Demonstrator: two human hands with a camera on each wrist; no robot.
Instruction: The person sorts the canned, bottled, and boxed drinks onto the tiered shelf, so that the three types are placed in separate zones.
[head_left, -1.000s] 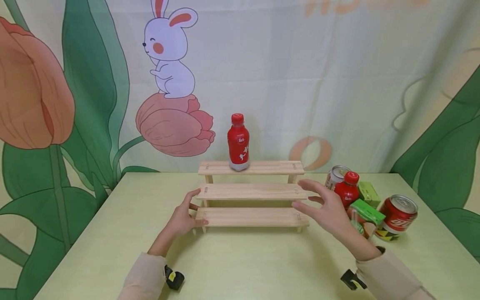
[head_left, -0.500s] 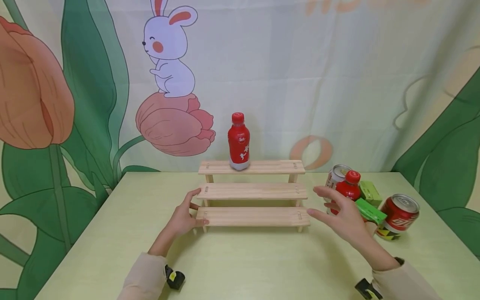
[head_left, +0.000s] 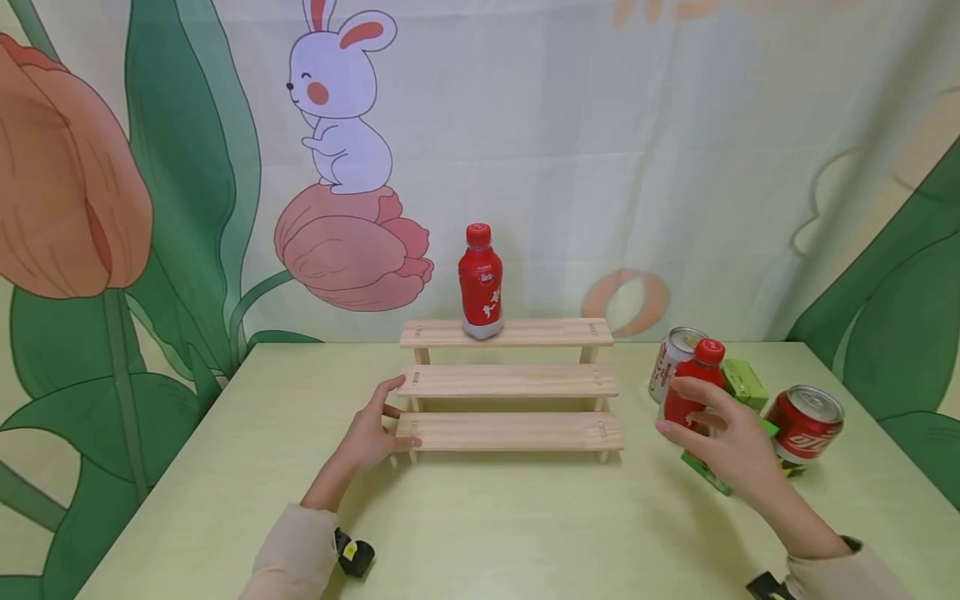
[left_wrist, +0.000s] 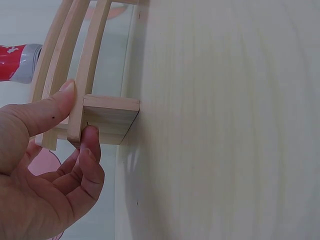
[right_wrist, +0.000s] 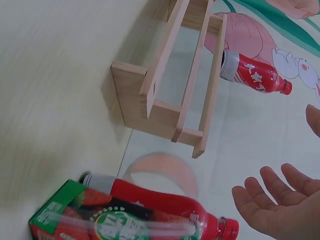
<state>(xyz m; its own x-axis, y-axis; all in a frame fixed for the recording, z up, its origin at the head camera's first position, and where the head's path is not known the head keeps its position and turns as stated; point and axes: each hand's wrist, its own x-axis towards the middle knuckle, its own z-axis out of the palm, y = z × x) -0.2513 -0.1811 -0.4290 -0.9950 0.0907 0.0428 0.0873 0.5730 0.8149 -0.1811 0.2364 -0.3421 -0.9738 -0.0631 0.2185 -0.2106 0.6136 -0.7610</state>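
Note:
A three-step wooden display shelf (head_left: 517, 432) stands on the table. My left hand (head_left: 367, 435) holds its left end; in the left wrist view the thumb (left_wrist: 57, 107) presses on a slat with the fingers curled below. One red bottle (head_left: 482, 287) with a white base stands upright on the top step. My right hand (head_left: 738, 446) is at a second red bottle (head_left: 701, 367) to the right, overlapping it in the head view. In the right wrist view the right hand's fingers (right_wrist: 275, 187) are spread and relaxed, apart from that bottle. A juice box (right_wrist: 107, 217) with strawberry pictures lies partly in front.
Around the second bottle stand a silver-white can (head_left: 666, 371), a light green box (head_left: 744, 383) and a red can (head_left: 806, 423). Behind the pale table (head_left: 487, 525) hangs a curtain (head_left: 540, 167) printed with a rabbit and tulips.
My right hand has moved right, from the shelf's right end to the second red bottle. The left hand keeps its place on the shelf.

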